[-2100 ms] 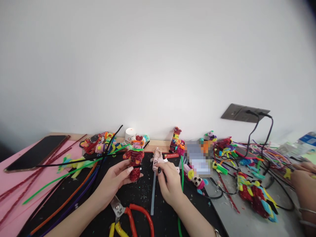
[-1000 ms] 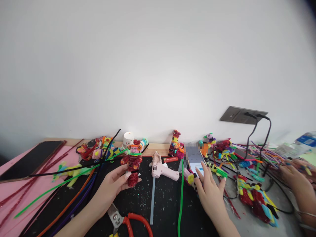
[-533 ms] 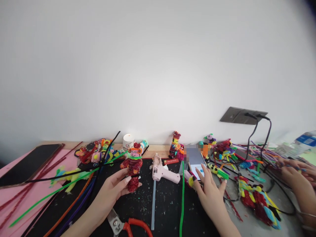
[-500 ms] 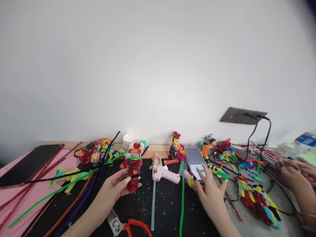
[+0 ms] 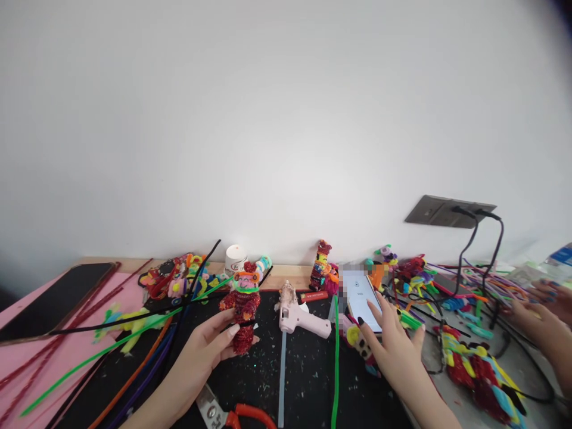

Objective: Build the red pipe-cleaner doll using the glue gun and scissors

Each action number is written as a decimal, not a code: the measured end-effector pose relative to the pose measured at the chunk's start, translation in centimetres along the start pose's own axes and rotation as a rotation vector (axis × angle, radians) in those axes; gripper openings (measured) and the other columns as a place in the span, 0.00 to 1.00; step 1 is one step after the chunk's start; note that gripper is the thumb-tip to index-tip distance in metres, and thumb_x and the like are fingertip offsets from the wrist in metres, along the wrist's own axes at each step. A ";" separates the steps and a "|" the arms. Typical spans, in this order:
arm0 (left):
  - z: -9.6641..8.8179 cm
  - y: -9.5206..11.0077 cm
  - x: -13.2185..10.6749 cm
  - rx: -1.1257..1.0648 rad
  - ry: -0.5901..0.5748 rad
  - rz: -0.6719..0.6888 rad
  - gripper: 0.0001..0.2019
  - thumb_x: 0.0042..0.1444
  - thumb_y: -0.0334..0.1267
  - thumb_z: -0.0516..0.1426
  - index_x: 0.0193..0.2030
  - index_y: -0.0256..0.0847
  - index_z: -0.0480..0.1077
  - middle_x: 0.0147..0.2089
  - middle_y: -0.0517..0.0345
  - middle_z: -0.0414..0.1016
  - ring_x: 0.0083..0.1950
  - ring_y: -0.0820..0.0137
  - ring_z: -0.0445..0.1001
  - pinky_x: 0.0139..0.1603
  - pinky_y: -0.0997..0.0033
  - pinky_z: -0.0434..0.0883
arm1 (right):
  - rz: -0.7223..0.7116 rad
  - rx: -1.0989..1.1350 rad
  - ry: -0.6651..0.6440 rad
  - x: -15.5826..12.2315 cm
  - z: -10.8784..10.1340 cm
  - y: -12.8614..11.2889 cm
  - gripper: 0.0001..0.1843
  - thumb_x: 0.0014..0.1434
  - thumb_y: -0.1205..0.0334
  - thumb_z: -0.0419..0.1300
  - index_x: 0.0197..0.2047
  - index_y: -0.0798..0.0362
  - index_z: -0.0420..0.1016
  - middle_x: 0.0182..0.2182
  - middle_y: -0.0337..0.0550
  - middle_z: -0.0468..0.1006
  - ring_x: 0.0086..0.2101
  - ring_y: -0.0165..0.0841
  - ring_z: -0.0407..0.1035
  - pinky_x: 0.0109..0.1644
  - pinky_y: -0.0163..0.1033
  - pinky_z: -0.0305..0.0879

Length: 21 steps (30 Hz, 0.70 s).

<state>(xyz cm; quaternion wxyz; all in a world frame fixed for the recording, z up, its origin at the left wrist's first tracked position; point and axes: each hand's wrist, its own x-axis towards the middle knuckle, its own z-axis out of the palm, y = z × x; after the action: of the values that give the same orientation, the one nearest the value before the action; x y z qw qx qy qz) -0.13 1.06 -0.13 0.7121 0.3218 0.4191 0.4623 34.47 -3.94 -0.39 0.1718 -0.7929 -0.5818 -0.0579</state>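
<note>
My left hand [image 5: 212,342] is closed round the lower part of a red pipe-cleaner doll [image 5: 245,310], held upright with an orange band on its head and a green ring at its neck. Over a phone [image 5: 357,292] with a lit, pale screen, my right hand [image 5: 393,342] has its fingers spread. Its fingertips are at the screen's lower part; I cannot tell whether they touch it. Beneath that hand lies a small yellow-and-pink pipe-cleaner figure [image 5: 357,341], partly covered. Between my hands rests a pink glue gun [image 5: 304,319] with a clear glue stick [image 5: 282,381] in it.
Red-handled scissors [image 5: 250,411] lie at the front. Loose pipe cleaners and a dark phone [image 5: 58,298] are on the left. A paper cup [image 5: 235,257] stands by the wall. On the right are more dolls [image 5: 480,375], cables from a wall socket [image 5: 449,210] and another person's hands [image 5: 531,319].
The phone's screen has changed from mostly dark grey to a pale page. The whole view has shifted slightly, so things sit a little farther right. My left hand still holds the doll.
</note>
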 end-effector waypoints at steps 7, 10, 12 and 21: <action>-0.1 0.0 0.1 -0.008 -0.016 -0.014 0.19 0.47 0.41 0.67 0.46 0.41 0.75 0.44 0.53 0.81 0.39 0.60 0.81 0.41 0.65 0.78 | 0.044 -0.008 -0.096 0.6 -0.5 -0.2 0.34 0.62 0.48 0.41 0.68 0.50 0.38 0.62 0.53 0.63 0.64 0.51 0.50 0.58 0.78 0.29; -0.1 0.0 0.1 -0.013 -0.021 -0.015 0.20 0.46 0.42 0.67 0.46 0.40 0.74 0.45 0.52 0.80 0.40 0.59 0.81 0.41 0.65 0.78 | 0.047 -0.078 -0.154 0.8 -0.7 -0.7 0.33 0.62 0.50 0.39 0.68 0.50 0.42 0.64 0.53 0.59 0.65 0.49 0.47 0.59 0.77 0.29; 0.0 0.0 0.1 -0.017 -0.023 -0.018 0.20 0.46 0.42 0.67 0.47 0.39 0.73 0.47 0.52 0.80 0.40 0.59 0.81 0.41 0.64 0.77 | 0.050 -0.101 -0.176 0.9 -0.9 -1.0 0.33 0.62 0.50 0.38 0.68 0.50 0.43 0.64 0.52 0.59 0.65 0.48 0.45 0.59 0.76 0.28; -0.2 -0.1 0.1 -0.030 -0.014 -0.027 0.21 0.48 0.41 0.66 0.48 0.38 0.72 0.48 0.51 0.79 0.40 0.59 0.81 0.41 0.65 0.77 | 0.079 -0.020 -0.151 0.8 -0.8 0.2 0.36 0.61 0.46 0.39 0.69 0.48 0.38 0.62 0.50 0.63 0.65 0.50 0.45 0.58 0.78 0.26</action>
<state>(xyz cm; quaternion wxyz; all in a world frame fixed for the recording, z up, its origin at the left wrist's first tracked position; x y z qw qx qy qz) -0.26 1.13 -0.35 0.7260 0.3085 0.4115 0.4566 35.00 -3.50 0.59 0.1217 -0.8190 -0.5607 0.0029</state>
